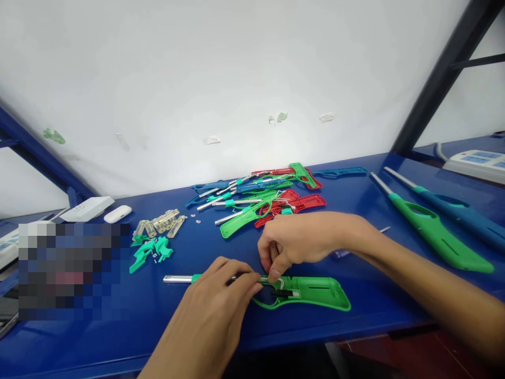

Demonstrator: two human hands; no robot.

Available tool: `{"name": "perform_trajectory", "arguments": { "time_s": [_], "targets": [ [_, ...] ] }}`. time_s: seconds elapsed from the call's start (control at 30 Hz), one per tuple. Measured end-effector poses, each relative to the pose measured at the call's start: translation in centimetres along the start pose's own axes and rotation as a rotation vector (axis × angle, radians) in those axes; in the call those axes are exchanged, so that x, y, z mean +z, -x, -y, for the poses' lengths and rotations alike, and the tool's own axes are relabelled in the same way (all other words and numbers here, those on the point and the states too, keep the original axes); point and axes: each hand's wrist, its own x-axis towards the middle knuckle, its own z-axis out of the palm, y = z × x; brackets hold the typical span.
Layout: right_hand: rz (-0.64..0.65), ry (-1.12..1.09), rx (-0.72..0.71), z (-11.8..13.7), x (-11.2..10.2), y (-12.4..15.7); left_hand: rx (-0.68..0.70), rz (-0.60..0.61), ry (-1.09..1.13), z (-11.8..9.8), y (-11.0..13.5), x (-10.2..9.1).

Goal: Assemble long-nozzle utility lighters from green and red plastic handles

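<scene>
Left hand [221, 297], right hand [295, 242]: both pinched, perhaps onto green lighter shell [315, 292]

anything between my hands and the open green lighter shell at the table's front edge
Nothing visible: the left hand grips the neck of the open green plastic lighter shell by its metal tube, and the right hand pinches inside it.
</scene>
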Motion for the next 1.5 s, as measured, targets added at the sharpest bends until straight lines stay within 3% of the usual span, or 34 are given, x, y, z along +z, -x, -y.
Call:
{"name": "perform_trajectory", "arguments": {
  "time_s": [0.1, 0.37, 0.7, 1.0, 1.27, 1.5],
  "targets": [
    [-0.003, 0.021, -0.020, 0.0, 0.0, 0.0, -0.027, 0.111, 0.026, 0.6, -0.8, -0.6],
    [-0.024, 0.056, -0.044, -0.1, 0.0, 0.1, -0.116, 0.236, 0.092, -0.2, -1.8, -2.6],
    [-0.012, 0.056, -0.042, 0.1, -0.1, 0.1, -0.013, 0.277, 0.182, 4.0, -2.7, -1.9],
    [-0.008, 0.057, -0.043, 0.3, 0.0, 0.2, -0.036, 0.211, 0.170, 1.3, -3.8, -2.1],
    [0.000, 0.062, -0.087, 0.0, -0.1, 0.2, -0.027, 0.336, 0.056, 2.5, -3.7, -2.5],
    [0.013, 0.054, -0.110, -0.2, -0.1, 0.2, -0.018, 0.311, 0.018, 1.5, -4.2, -2.6]
  ]
}}
